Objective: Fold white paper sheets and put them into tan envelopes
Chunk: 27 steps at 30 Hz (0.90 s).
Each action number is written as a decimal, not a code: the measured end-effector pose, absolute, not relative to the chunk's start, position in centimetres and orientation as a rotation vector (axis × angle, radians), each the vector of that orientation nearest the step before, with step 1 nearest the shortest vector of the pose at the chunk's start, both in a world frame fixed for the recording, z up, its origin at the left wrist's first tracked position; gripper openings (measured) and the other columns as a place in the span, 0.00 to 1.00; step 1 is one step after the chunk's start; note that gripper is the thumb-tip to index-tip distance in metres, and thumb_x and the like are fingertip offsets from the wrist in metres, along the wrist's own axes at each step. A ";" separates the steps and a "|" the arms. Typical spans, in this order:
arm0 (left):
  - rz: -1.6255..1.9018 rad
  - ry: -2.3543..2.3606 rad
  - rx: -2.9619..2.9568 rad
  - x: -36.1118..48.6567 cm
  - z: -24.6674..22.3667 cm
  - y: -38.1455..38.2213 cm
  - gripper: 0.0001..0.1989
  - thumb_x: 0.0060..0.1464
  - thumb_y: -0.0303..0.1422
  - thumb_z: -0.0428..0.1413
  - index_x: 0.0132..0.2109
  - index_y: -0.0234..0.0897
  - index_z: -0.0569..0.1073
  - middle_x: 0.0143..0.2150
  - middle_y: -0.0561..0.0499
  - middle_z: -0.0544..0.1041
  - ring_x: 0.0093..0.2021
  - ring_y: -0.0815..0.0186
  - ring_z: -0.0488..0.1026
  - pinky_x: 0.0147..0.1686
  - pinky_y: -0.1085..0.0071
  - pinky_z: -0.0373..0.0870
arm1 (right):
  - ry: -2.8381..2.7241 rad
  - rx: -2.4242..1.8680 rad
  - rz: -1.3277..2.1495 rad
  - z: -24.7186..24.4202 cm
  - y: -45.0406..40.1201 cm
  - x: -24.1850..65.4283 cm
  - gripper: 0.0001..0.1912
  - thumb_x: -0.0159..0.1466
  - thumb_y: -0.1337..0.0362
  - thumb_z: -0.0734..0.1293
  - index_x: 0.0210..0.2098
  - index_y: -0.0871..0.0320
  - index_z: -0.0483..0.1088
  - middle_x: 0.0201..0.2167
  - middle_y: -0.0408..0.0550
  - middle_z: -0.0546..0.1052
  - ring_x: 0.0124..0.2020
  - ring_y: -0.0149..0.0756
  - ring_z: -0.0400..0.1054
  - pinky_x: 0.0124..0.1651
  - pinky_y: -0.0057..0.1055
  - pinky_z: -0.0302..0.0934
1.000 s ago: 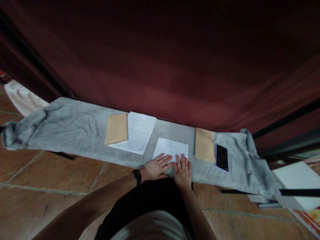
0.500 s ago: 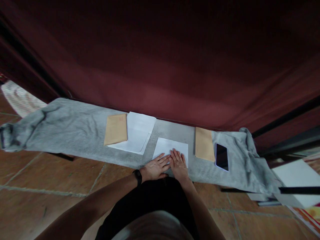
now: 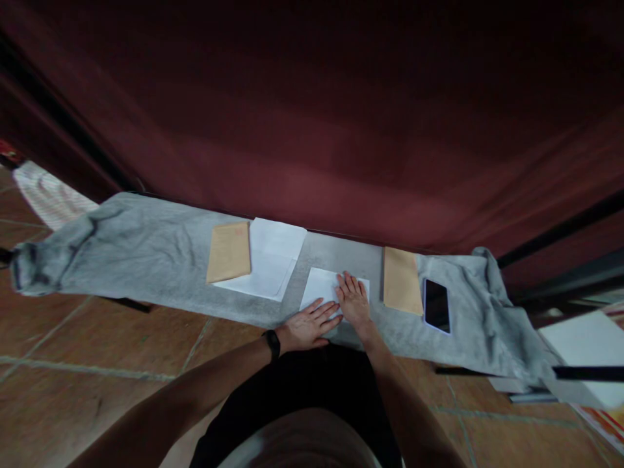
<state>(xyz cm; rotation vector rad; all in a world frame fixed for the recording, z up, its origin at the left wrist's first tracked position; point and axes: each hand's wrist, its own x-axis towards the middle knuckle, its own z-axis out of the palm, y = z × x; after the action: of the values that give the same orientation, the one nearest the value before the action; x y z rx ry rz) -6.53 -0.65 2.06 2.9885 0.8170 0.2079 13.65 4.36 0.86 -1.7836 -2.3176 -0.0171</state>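
A white sheet of paper [image 3: 319, 284], seemingly folded, lies in front of me on the grey cloth. My left hand [image 3: 309, 325] rests flat along its near edge, fingers stretched out. Over the right part of the sheet lies my right hand [image 3: 353, 299], open, its palm down and fingers spread a little. Both hands hide much of the paper. To the left are more white sheets [image 3: 273, 253], partly under a brown envelope [image 3: 229, 252]. Another stack of brown envelopes [image 3: 402, 281] is right of my right hand.
A phone [image 3: 437, 305] with a pale purple edge lies beyond the right envelopes. The grey cloth [image 3: 146, 253] covers a long narrow bench, bunched at both ends. Dark red fabric [image 3: 312, 143] rises behind it. White boards [image 3: 585, 344] stand at the far right, above the tiled floor [image 3: 97, 351].
My right hand has slid away from me across the sheet, toward its far right part. My left hand stays at the near edge. The view has shifted slightly.
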 end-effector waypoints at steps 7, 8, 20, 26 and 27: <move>0.222 0.795 2.994 -6.6 2.0 -0.5 0.34 0.62 0.48 0.53 0.69 0.37 0.58 0.72 0.38 0.58 0.72 0.53 0.51 0.71 0.53 0.41 | -2.308 -1.742 -0.062 0.6 2.7 13.7 0.26 0.75 0.61 0.51 0.70 0.58 0.54 0.70 0.55 0.57 0.70 0.45 0.50 0.69 0.49 0.44; 0.222 0.791 2.994 -6.6 1.9 -0.5 0.34 0.62 0.48 0.53 0.69 0.37 0.59 0.71 0.38 0.59 0.72 0.53 0.52 0.71 0.52 0.41 | -2.322 -1.719 -0.062 0.6 2.0 13.8 0.26 0.75 0.61 0.51 0.70 0.57 0.54 0.70 0.54 0.57 0.71 0.45 0.50 0.69 0.49 0.43; 0.431 0.855 2.807 -7.1 2.4 -0.3 0.24 0.67 0.42 0.48 0.66 0.40 0.63 0.67 0.45 0.67 0.69 0.61 0.60 0.69 0.57 0.54 | -2.327 -1.642 -0.054 0.8 -3.7 15.0 0.26 0.73 0.53 0.57 0.69 0.45 0.54 0.71 0.45 0.55 0.70 0.43 0.51 0.71 0.46 0.42; 0.474 1.190 2.684 -5.3 1.6 0.6 0.27 0.70 0.42 0.40 0.70 0.35 0.56 0.71 0.42 0.61 0.70 0.61 0.57 0.68 0.57 0.57 | -2.343 -1.612 -0.019 1.3 -3.7 15.1 0.26 0.72 0.49 0.59 0.68 0.40 0.57 0.72 0.46 0.54 0.70 0.47 0.52 0.70 0.51 0.42; 0.447 1.216 2.695 -4.8 1.3 0.9 0.28 0.70 0.43 0.40 0.71 0.35 0.55 0.71 0.41 0.60 0.71 0.60 0.55 0.69 0.56 0.54 | -2.338 -1.609 -0.020 1.4 -3.7 15.1 0.25 0.72 0.49 0.59 0.67 0.40 0.58 0.72 0.46 0.54 0.70 0.47 0.52 0.70 0.51 0.42</move>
<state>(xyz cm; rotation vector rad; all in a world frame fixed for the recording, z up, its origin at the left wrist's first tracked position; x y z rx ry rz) -4.81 0.90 1.34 2.6948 1.2162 0.4471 15.08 -3.74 1.35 -1.6086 -2.3379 -0.0196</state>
